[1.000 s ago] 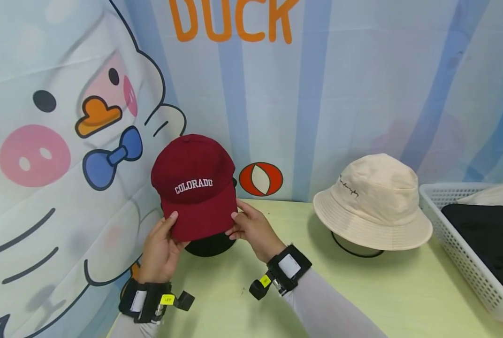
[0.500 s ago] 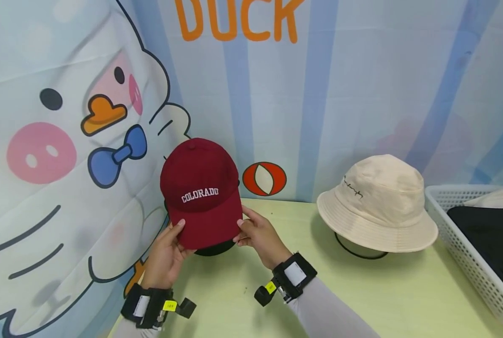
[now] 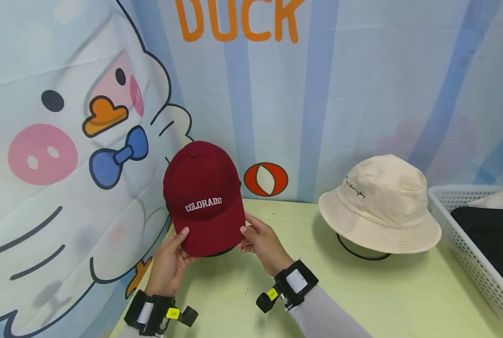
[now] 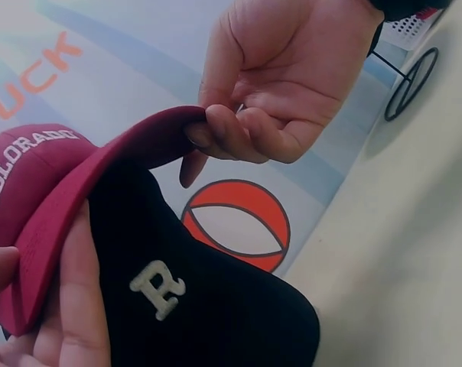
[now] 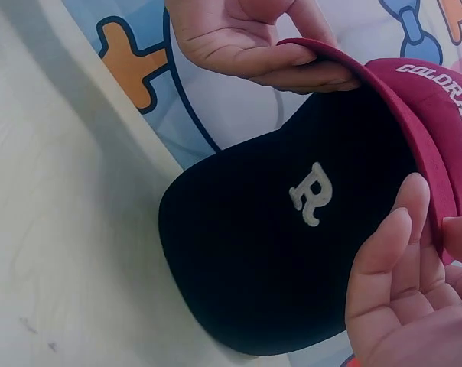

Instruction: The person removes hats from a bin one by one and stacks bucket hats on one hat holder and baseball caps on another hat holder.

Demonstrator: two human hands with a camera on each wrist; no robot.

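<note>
I have both hands on the maroon COLORADO cap [image 3: 203, 199]: my left hand [image 3: 170, 263] pinches the brim's left edge and my right hand [image 3: 263, 244] pinches its right edge. The cap sits over a black cap [image 5: 284, 229] with a white R, above the pale green surface [image 3: 382, 291], left of the cream bucket hat [image 3: 380, 206].

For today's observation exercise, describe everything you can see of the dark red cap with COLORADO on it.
The dark red cap looks like soft cotton, with white embroidered COLORADO lettering across the front, a rounded crown and a curved brim. It faces the camera, over a black cap bearing a white R. The left hand and right hand each pinch one side of its brim, thumbs on top, fingers underneath.
</note>
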